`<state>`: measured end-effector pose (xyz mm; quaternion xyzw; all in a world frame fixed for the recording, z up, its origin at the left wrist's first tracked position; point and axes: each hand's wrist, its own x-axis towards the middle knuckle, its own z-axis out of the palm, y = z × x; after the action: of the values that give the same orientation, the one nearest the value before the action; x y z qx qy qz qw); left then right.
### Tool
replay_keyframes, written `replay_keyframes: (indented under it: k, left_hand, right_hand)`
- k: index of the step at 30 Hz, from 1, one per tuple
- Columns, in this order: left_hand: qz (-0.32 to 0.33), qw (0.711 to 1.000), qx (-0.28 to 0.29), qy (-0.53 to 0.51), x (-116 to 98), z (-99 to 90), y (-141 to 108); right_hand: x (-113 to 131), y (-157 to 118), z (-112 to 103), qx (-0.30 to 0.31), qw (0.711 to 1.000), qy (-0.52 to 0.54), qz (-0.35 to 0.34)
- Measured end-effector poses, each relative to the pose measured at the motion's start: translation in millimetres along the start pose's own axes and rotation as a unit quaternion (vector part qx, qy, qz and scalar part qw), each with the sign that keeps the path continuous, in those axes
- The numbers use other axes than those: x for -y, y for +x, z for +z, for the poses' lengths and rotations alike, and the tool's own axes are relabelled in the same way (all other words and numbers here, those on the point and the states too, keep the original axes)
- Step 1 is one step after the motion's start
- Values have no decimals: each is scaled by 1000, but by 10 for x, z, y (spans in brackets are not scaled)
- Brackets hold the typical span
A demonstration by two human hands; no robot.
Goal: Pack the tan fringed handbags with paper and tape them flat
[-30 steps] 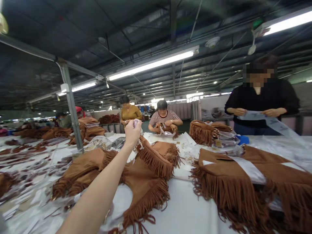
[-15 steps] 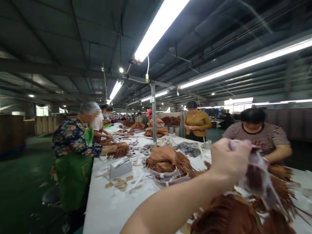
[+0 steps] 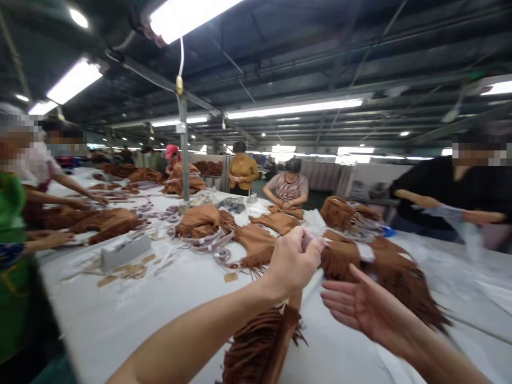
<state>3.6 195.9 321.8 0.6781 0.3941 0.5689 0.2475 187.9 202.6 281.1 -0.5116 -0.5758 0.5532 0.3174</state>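
My left hand (image 3: 292, 261) is closed in a fist, with a bit of pale, purplish wrapping showing between thumb and fingers. Under it a brown strap (image 3: 295, 302) runs down to a dark brown fringed leather piece (image 3: 256, 346), which looks like a bag. How the wrapping joins the strap is hidden by the hand. My right hand (image 3: 360, 304) is open, fingers stretched toward the left hand and apart from it. Just beyond the right hand lie brown fringed pieces (image 3: 394, 261) with a white band around one.
Brown fringed goods with pale-wrapped straps (image 3: 200, 221) lie on the white table (image 3: 160, 325). A grey box (image 3: 126, 250) and tan tags (image 3: 134, 271) are at left. Clear plastic sheets (image 3: 444, 266) spread at right. Co-workers stand around; a person in black (image 3: 452, 181) handles clear plastic.
The view has swung right. My left hand has come lower, its wrapping now mostly hidden by the fist. My right hand has come into view, open, and the person in black now shows.
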Motion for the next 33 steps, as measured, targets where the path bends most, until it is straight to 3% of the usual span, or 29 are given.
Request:
replay_keyframes:
  k: [2,5,8,11,15,18,21,23,25,27,30,32,33]
  left_hand:
    - [18,999,47,8,-127,84,-273]
    - [47,992,107,39,-291,172,-679]
    - [58,981,173,72,-377,226,-1030]
    - [80,963,248,75,-384,255,-1356]
    - [172,930,322,38,-320,183,-1647]
    - [200,943,267,11,-202,-35,-1558]
    - [120,985,123,-3,14,-274,-1194]
    - [105,991,76,23,188,-343,-902]
    - [133,985,93,54,328,-324,-654]
    - [163,973,150,61,375,-261,-479]
    - [186,950,251,8,252,-214,-357]
    - [200,946,256,-25,132,-257,-361]
    - [201,952,228,-28,98,-295,-387]
  right_hand:
    - [191,-172,26,-5,987,143,76]
    - [407,-269,167,-21,978,199,65]
    - [470,-380,307,4,989,123,82]
    - [460,-572,398,25,996,-23,79]
    - [475,-825,441,27,969,-247,2]
    - [510,-934,399,11,944,-328,-35]
    - [528,-981,337,7,935,-353,-37]
    - [552,-1006,327,26,937,-346,-38]
    - [633,-1055,359,53,936,-343,-63]
    - [793,-1157,421,69,928,-353,-96]
    - [1104,-1400,477,56,918,-371,-128]
    - [1216,-1559,429,25,914,-371,-161]
    - [1205,-1615,376,5,912,-369,-179]
